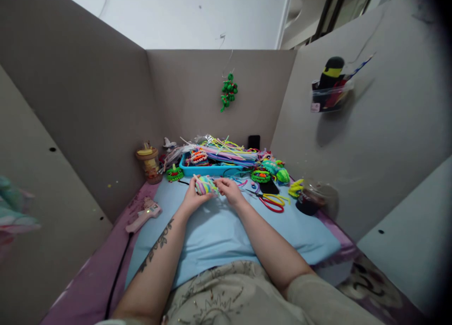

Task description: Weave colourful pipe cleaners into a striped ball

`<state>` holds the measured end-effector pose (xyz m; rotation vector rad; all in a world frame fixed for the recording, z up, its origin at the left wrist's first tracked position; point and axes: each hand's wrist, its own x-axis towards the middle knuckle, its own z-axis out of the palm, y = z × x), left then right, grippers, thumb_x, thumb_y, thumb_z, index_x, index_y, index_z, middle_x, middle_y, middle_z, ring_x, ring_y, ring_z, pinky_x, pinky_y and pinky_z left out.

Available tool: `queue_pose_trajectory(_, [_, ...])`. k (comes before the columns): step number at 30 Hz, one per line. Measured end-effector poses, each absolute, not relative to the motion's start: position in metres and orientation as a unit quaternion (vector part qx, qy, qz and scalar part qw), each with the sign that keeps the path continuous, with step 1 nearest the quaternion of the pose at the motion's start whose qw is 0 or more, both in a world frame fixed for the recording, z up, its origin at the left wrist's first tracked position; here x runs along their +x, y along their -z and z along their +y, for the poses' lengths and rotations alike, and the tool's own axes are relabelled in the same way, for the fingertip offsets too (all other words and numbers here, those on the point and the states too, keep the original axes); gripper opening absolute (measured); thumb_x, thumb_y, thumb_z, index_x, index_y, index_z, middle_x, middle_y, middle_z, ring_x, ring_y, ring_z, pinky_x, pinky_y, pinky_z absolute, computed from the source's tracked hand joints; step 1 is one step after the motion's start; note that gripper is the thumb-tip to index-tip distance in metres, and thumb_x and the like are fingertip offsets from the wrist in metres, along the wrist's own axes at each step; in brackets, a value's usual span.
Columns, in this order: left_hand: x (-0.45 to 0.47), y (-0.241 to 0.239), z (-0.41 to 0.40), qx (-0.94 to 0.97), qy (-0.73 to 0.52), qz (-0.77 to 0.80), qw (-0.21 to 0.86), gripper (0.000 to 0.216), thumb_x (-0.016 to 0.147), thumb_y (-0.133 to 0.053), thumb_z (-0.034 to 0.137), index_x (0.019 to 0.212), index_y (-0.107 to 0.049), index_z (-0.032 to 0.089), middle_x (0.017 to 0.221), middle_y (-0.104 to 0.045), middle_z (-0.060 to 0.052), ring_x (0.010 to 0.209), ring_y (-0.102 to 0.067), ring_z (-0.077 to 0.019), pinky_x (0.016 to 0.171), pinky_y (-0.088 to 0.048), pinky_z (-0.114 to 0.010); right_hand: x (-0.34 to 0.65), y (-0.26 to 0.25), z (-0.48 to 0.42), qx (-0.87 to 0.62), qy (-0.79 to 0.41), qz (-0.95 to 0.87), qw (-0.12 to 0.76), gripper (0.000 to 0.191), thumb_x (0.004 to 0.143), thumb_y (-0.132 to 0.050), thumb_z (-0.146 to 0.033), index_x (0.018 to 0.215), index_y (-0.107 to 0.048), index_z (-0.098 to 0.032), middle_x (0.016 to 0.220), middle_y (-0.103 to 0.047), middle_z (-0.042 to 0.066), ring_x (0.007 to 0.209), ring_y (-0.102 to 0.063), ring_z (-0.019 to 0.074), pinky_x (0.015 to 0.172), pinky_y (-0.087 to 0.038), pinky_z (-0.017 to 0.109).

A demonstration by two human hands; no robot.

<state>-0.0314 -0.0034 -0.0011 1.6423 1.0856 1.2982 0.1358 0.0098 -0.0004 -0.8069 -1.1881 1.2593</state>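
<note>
My left hand (193, 196) is closed around a small pastel striped pipe-cleaner piece (205, 185), held just above the light blue cloth (219, 235). From the right, my right hand (229, 190) meets it, fingers pinched at the piece's right end. Both hands sit just in front of a blue tray (212, 170) piled with coloured pipe cleaners (226, 150).
A pink glue gun (144, 215) with a black cord lies at the left. Red scissors (271, 203), green coiled pieces (260, 176), a dark bowl (308, 203) and a jar (151, 165) ring the tray. Grey partition walls enclose the desk; a green ornament (229, 90) hangs at the back.
</note>
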Motion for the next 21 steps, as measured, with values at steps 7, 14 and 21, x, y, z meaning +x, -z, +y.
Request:
queue_pose_trajectory(7, [-0.0320, 0.0085, -0.0020, 0.760, -0.478, 0.353, 0.262, 0.078, 0.060, -0.077, 0.030, 0.128, -0.038, 0.021, 0.129, -0.044, -0.011, 0.116, -0.048, -0.0259, 0.099, -0.040, -0.041, 0.1364, -0.0033, 0.0051, -0.317, -0.634, -0.479, 0.518, 0.036, 0.063, -0.073, -0.048, 0.071, -0.058, -0.016, 0.041, -0.037, -0.009, 0.035, -0.026, 0.0032, 0.034, -0.015, 0.018])
queue_pose_trajectory(14, [-0.0309, 0.0013, -0.0058, 0.823, -0.441, 0.304, 0.188, 0.071, 0.063, -0.072, 0.023, 0.126, -0.041, 0.023, 0.125, -0.043, -0.010, 0.121, -0.042, -0.0282, 0.104, -0.034, -0.044, 0.1392, -0.0059, 0.0045, -0.294, -0.728, -0.369, 0.497, 0.023, 0.058, -0.073, -0.027, 0.069, -0.056, -0.016, 0.047, -0.046, -0.007, 0.038, -0.034, 0.0042, 0.032, -0.017, 0.016])
queue_pose_trajectory(21, [-0.0313, 0.0001, -0.0081, 0.818, -0.445, 0.309, 0.195, 0.065, 0.062, -0.073, 0.022, 0.122, -0.046, 0.023, 0.122, -0.043, -0.009, 0.119, -0.044, -0.0268, 0.103, -0.035, -0.043, 0.1447, -0.0052, 0.0128, -0.312, -0.711, -0.328, 0.538, 0.011, 0.063, -0.063, -0.022, 0.061, -0.054, -0.017, 0.046, -0.050, -0.004, 0.039, -0.040, 0.0069, 0.033, -0.018, 0.018])
